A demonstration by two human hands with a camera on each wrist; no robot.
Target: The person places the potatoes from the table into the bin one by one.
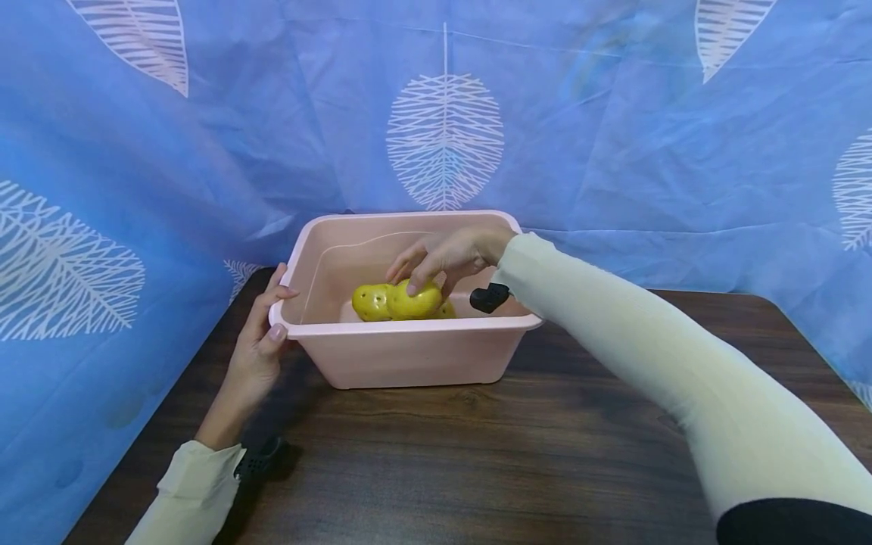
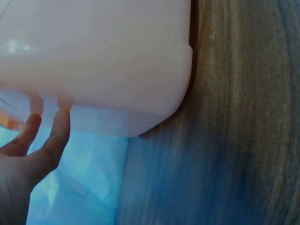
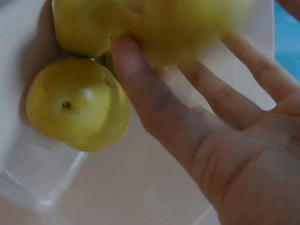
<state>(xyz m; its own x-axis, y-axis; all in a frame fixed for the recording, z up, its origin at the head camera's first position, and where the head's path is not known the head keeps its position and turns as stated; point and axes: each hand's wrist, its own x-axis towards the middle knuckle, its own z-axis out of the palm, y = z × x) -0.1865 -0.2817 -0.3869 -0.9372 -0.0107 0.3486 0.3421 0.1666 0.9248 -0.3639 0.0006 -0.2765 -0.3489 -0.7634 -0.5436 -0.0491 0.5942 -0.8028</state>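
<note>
A pale pink plastic bin [image 1: 409, 354] stands on the table. My left hand [image 1: 261, 333] grips its left rim at the near corner, thumb outside and fingers over the edge. Inside the bin, my right hand [image 1: 463, 253] holds a glossy yellow fruit [image 1: 421, 301] between thumb and fingers; this fruit is blurred in the right wrist view. Another yellow fruit [image 1: 371, 301], specked with dark spots, lies to its left. Part of one more yellow fruit [image 1: 446, 310] shows below the hand. In the right wrist view, a rounded yellow fruit [image 3: 75, 105] with a dark dimple rests near the bin wall.
The dark wood-grain table [image 1: 436, 469] extends in front of the bin and to both sides. Behind it hangs a blue cloth [image 1: 327, 98] with white leaf prints. Black wrist devices sit at the right wrist [image 1: 489, 297] and left wrist [image 1: 262, 458].
</note>
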